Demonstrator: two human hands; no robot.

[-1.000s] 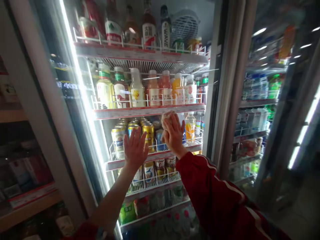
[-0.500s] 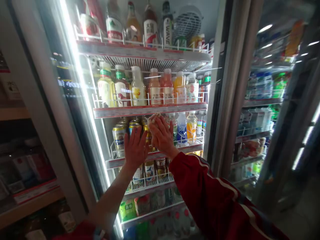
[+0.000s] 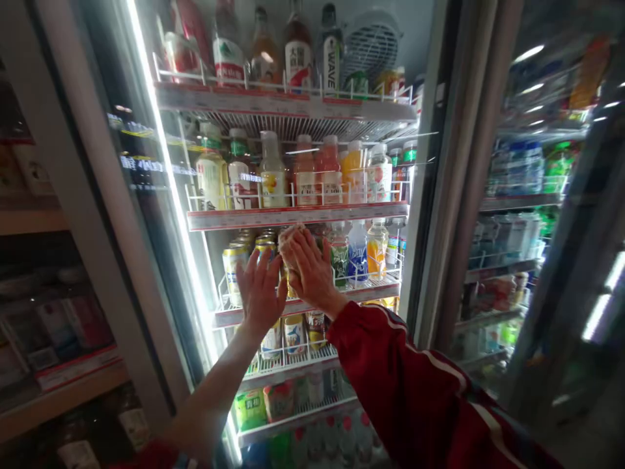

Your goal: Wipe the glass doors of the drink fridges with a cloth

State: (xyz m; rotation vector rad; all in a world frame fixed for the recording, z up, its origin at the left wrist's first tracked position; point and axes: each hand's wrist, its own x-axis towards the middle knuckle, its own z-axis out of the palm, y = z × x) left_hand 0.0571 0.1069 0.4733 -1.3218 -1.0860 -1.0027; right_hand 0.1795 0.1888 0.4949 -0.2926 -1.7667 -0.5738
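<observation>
Behind both hands (image 3: pixel 261 293) (image 3: pixel 313 270) and cloth (image 3: pixel 291 240) stand partly hidden cans (image 3: pixel 234 267)

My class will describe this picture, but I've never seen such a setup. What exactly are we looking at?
There is no machine here, only a person's two bare hands, seen from one camera worn on the head, looking forward and down. The left hand is raised, fingers spread; whether it touches anything is hard to tell. The right hand, below a dark red sleeve with pale stripes, holds a pale, crumpled cloth under its fingers. Beyond is a tall, brightly lit drinks cooler with a grey metal frame. Its white, wire-fronted shelves bear coral-pink bottles with pale caps, a blue bottle and silver-and-gold cans.
</observation>
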